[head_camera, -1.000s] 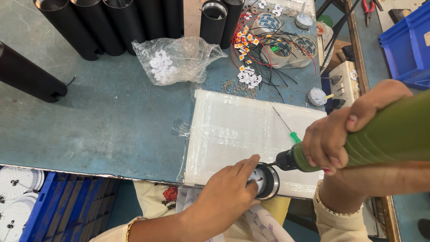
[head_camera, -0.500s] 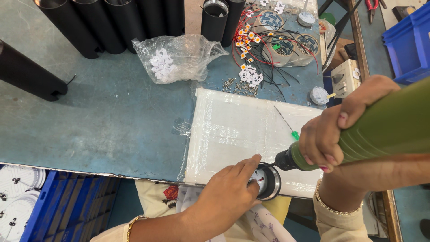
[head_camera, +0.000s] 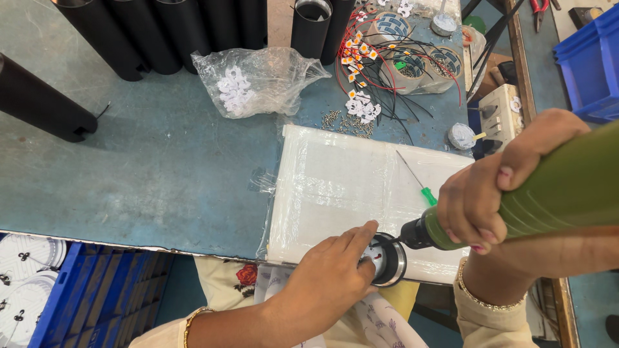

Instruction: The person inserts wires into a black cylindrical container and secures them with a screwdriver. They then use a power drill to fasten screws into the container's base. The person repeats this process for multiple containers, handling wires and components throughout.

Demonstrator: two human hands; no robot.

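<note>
A round black lamp housing (head_camera: 385, 259) is held by the left hand (head_camera: 329, 274) at the table's (head_camera: 161, 174) near edge; a green electric screwdriver (head_camera: 541, 193), clasped by the right hand (head_camera: 490, 187), is pressed into it.

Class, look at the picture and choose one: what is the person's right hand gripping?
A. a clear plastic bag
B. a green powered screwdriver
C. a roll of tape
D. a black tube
B: the right hand wraps around the green powered screwdriver, whose tip meets the small round metal-rimmed part that the left hand steadies at the near edge of the white wrapped board.
</note>
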